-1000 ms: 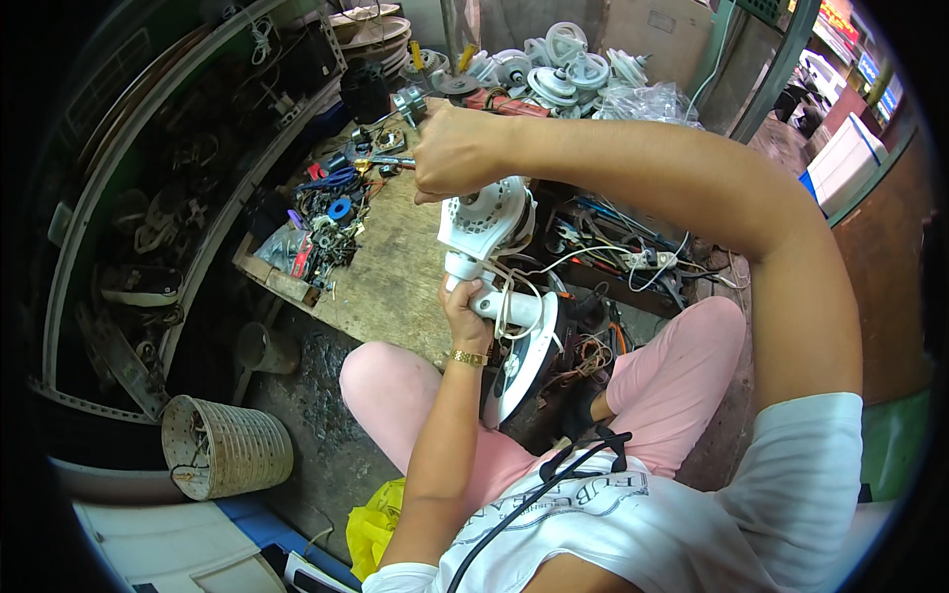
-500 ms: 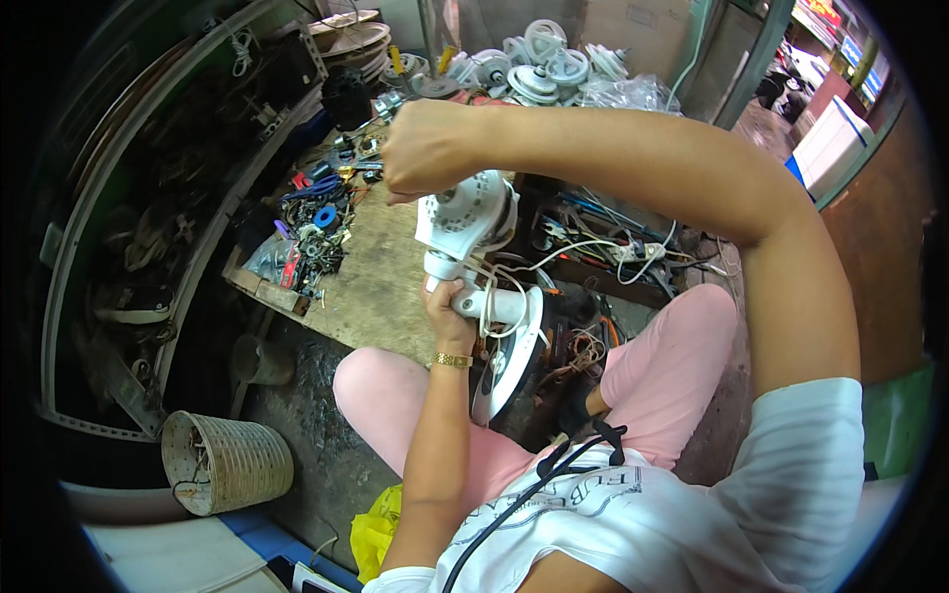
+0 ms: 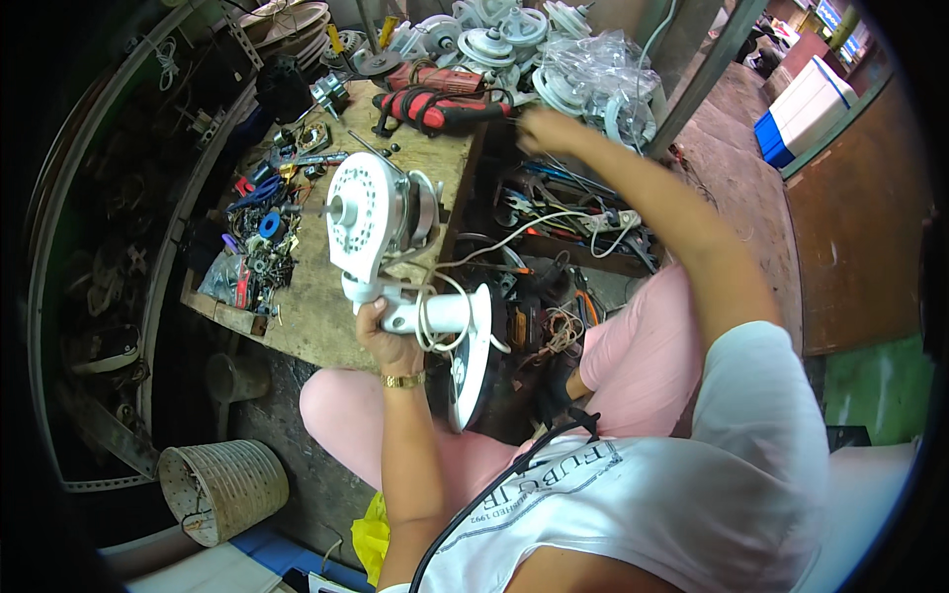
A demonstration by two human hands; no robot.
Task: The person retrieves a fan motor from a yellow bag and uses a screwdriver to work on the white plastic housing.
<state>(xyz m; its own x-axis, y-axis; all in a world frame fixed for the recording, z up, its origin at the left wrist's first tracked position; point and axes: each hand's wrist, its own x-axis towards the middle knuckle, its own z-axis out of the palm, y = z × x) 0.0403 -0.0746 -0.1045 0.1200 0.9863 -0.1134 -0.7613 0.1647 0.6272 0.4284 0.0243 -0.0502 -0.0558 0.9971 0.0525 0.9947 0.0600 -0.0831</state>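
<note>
My left hand (image 3: 388, 339) is wrapped round the neck of a white electric fan (image 3: 359, 212) without blades or guard. Its vented motor housing and bare shaft point to the left, over the wooden bench. The fan is tilted, with its round base towards my legs and its cord looped loosely round the neck. My right hand (image 3: 549, 131) is away from the fan, beside the end of a red and black power drill (image 3: 435, 111) lying at the back of the bench. That hand's fingers are blurred and partly hidden, so their grip cannot be made out.
Small parts and a blue tape roll (image 3: 271, 226) crowd the left side of the wooden bench (image 3: 321, 296). White plastic fan parts (image 3: 484, 44) are piled behind. A tool box (image 3: 583, 237) holds pliers and wires on the right. A white basket (image 3: 225, 484) stands on the floor, lower left.
My right hand has moved from above the fan's motor to the right, beside the drill. The fan in my left hand shifted left and its front turned more to the left. The view shifted too.
</note>
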